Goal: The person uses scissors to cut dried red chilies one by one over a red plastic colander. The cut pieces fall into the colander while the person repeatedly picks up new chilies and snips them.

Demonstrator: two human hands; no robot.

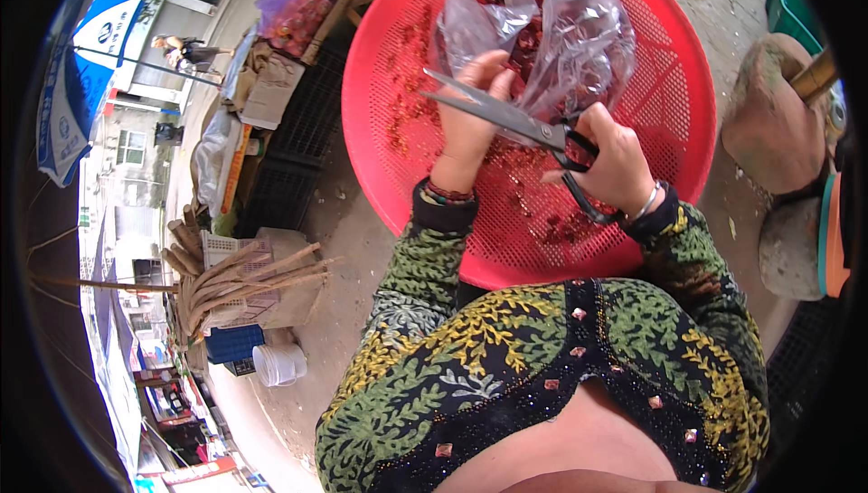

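My right hand (614, 160) grips the black handles of a pair of scissors (502, 113). Their blades are slightly parted and point left, crossing in front of my left hand (471, 120). The left hand's fingers are bent at the near side of a clear plastic bag (583, 38); whether they pinch anything cannot be made out. Dark red dried chilies (529, 45) show through the bag's opening. The bag lies in a large round red plastic basket (366, 79) with a perforated bottom. Cut chili pieces and seeds (569, 227) are scattered over that bottom.
Right of the basket are a large stone (766, 120) with a wooden pole (814, 76) against it and a green crate (793, 11). On the left stand black crates (295, 147), a bundle of sticks (230, 283) and a white bucket (278, 364). A person (190, 52) is farther off.
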